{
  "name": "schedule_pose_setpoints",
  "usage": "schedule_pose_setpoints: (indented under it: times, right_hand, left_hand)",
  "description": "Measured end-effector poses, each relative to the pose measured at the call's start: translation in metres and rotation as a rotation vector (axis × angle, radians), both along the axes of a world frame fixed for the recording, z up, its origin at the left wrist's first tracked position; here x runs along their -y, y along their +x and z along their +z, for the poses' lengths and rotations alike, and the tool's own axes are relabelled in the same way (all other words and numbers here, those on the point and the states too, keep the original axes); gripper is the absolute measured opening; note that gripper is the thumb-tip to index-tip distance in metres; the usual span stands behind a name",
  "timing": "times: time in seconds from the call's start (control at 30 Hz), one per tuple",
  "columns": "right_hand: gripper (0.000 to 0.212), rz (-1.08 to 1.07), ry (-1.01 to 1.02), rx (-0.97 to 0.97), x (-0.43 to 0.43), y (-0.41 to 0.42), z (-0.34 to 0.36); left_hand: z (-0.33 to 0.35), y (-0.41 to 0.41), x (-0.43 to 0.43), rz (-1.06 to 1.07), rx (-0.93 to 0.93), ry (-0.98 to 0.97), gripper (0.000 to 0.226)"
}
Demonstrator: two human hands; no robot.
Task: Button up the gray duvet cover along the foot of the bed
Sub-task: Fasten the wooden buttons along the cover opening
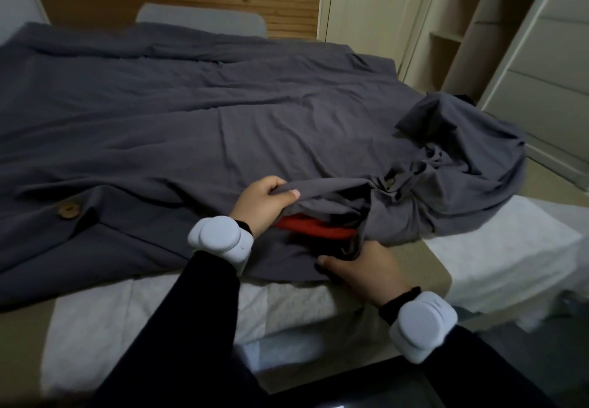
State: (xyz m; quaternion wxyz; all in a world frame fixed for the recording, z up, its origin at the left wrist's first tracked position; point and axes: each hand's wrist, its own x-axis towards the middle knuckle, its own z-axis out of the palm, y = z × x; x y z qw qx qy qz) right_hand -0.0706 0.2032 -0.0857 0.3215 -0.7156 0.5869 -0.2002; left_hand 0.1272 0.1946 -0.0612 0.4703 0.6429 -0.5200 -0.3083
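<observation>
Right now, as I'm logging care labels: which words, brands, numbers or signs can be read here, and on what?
None readable.
The gray duvet cover, wooden button, white wrist bands: no text.
Pale mark on the cover's edge at the right hand: too small to read.

Nothing could be read — no words, brands or numbers showed on the gray duvet cover or its wooden button.

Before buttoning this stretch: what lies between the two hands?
In the head view, red fabric shows in the open mouth of the duvet cover, between the left hand gripping the upper edge and the right hand holding the lower edge.
</observation>
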Motion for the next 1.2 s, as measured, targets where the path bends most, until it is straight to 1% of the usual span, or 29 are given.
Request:
schedule_pose_setpoints:
  times: [0.1, 0.17, 0.27, 0.3, 0.37, 0.43, 0.53, 0.63, 0.7, 0.77, 0.83, 0.9, 0.93, 1.0, 1.07, 1.13, 1.2]
  right_hand:
    - [0.029, 0.024, -0.014, -0.002, 0.0, 0.005, -0.001]
    - [0.032, 0.032, 0.027, 0.076, 0.002, 0.006, 0.0]
    - [0.037, 0.06, 0.018, 0.171, 0.003, 0.005, 0.013]
    - [0.034, 0.074, 0.029, 0.241, 0.002, 0.006, 0.02]
    - [0.027, 0.071, 0.108, 0.486, 0.002, 0.011, 0.036]
    - [0.023, 0.008, 0.205, 0.703, 0.007, 0.019, 0.047]
    - [0.016, -0.052, 0.29, 0.834, 0.014, 0.035, 0.05]
    - [0.013, -0.059, 0.315, 0.834, 0.016, 0.043, 0.043]
    - [0.017, -0.044, 0.294, 0.797, 0.016, 0.044, 0.04]
    - [0.019, -0.037, 0.274, 0.774, 0.018, 0.044, 0.038]
    - [0.018, -0.038, 0.268, 0.776, 0.02, 0.045, 0.036]
    - [0.013, -0.04, 0.273, 0.789, 0.02, 0.045, 0.035]
    - [0.011, -0.047, 0.277, 0.795, 0.021, 0.045, 0.033]
    - [0.013, -0.059, 0.29, 0.798, 0.021, 0.044, 0.032]
    - [0.015, -0.062, 0.303, 0.799, 0.021, 0.043, 0.031]
    - [0.013, -0.059, 0.312, 0.81, 0.021, 0.042, 0.032]
    - [0.008, -0.061, 0.322, 0.831, 0.02, 0.042, 0.034]
  left_hand:
    - [-0.002, 0.001, -0.002, 0.006, 0.001, -0.031, 0.012]
    - [-0.003, 0.001, -0.003, 0.022, -0.006, -0.057, 0.012]
    - [-0.001, 0.0, -0.006, 0.029, -0.037, -0.103, 0.013]
    - [0.0, -0.001, -0.007, 0.028, -0.052, -0.112, 0.011]
    - [0.002, -0.002, -0.01, 0.024, -0.108, -0.131, 0.008]
    - [0.003, -0.003, -0.011, 0.026, -0.174, -0.135, 0.009]
    - [0.004, -0.004, -0.012, 0.06, -0.224, -0.119, 0.012]
    - [0.004, -0.005, -0.01, 0.091, -0.173, -0.093, 0.016]
    - [0.003, -0.004, -0.008, 0.1, -0.093, -0.053, 0.026]
    - [0.002, -0.003, -0.007, 0.098, -0.062, -0.038, 0.033]
    - [0.004, -0.002, -0.007, 0.068, -0.076, -0.028, 0.028]
    - [0.006, 0.0, -0.008, -0.018, -0.19, -0.001, 0.008]
    - [0.006, 0.001, -0.01, -0.073, -0.221, 0.012, 0.006]
    - [0.005, 0.004, -0.01, -0.151, -0.141, 0.024, 0.026]
    - [0.004, 0.004, -0.01, -0.144, -0.027, 0.017, 0.033]
    - [0.003, 0.003, -0.01, -0.102, 0.012, -0.019, 0.031]
    - [0.002, 0.002, -0.011, -0.072, -0.018, -0.044, 0.021]
